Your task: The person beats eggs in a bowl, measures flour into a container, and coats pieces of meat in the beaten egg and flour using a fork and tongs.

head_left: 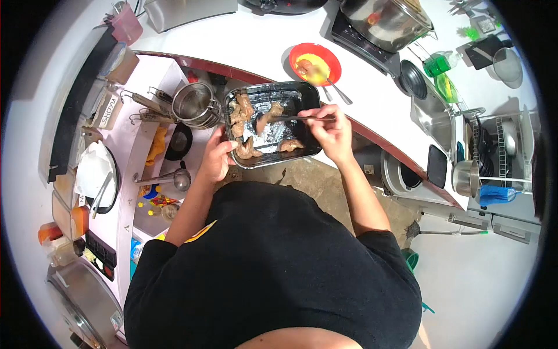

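A black rectangular tray [303,152] holds several brown pieces of meat and a white powdery patch. My left hand [218,156] grips the tray's near left corner, with the thumb over the rim. Above the tray's right side, my right hand [329,131] is closed on the handle of a utensil [289,118]. The utensil's far end reaches a piece of meat [263,123] near the middle of the tray. Just beyond the tray, a red bowl [333,58] contains yellow liquid, a piece of meat and a utensil.
A large steel pot [383,26] stands on a black cooktop [354,42] at the back. Spoon handles [340,93] lie near the counter's edge. At right are a sink [433,119] and a dish rack [504,148]. Shelves at left hold strainers [195,104] and ladles.
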Tool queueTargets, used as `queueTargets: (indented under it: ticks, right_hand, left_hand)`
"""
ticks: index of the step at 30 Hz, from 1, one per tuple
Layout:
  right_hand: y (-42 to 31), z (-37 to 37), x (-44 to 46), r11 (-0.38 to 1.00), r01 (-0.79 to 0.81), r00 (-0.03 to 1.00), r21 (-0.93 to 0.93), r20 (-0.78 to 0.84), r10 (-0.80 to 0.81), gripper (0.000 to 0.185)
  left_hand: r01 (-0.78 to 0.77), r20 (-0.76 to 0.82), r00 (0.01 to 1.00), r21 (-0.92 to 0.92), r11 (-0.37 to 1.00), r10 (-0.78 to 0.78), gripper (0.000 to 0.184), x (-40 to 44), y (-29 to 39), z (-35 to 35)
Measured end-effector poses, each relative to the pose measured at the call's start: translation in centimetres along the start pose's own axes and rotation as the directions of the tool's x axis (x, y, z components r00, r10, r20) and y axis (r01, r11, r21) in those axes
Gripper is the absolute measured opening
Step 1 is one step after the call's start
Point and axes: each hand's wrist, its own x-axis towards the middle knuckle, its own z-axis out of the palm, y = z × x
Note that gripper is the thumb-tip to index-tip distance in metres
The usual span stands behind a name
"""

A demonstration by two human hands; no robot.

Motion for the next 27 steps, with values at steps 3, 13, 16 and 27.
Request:
queueTargets:
  ticks: [3, 13, 16, 27]
  right_hand:
    - [-0.8, -1.0, 0.4, 0.996, 0.033, 0.996, 0.083, -0.088, -0.026, 0.021]
    - [-4.2, -5.1, 4.5, 0.951, 0.282, 0.883, -0.131, -0.352, -0.31, 0.026]
    - [-2.2, -6.5, 7.5, 0.911, 0.283, 0.855, -0.3, -0.352, -0.381, 0.022]
    - [-4.5, -5.1, 9.2, 0.907, 0.276, 0.86, -0.319, -0.34, -0.381, 0.029]
  left_hand:
    - [0.0, 0.002, 1.0, -0.029, 1.0, 0.0, 0.056, 0.1, 0.0, 0.2]
    - [0.111, -0.088, 0.991, 0.074, 0.991, -0.105, 0.058, 0.8, -0.7, -0.5]
    - [0.14, -0.141, 0.982, 0.073, 0.987, -0.129, 0.059, 0.5, -0.9, -0.8]
    - [0.063, -0.138, 0.987, -0.104, 0.993, -0.077, 0.061, -1.0, -0.6, -1.1]
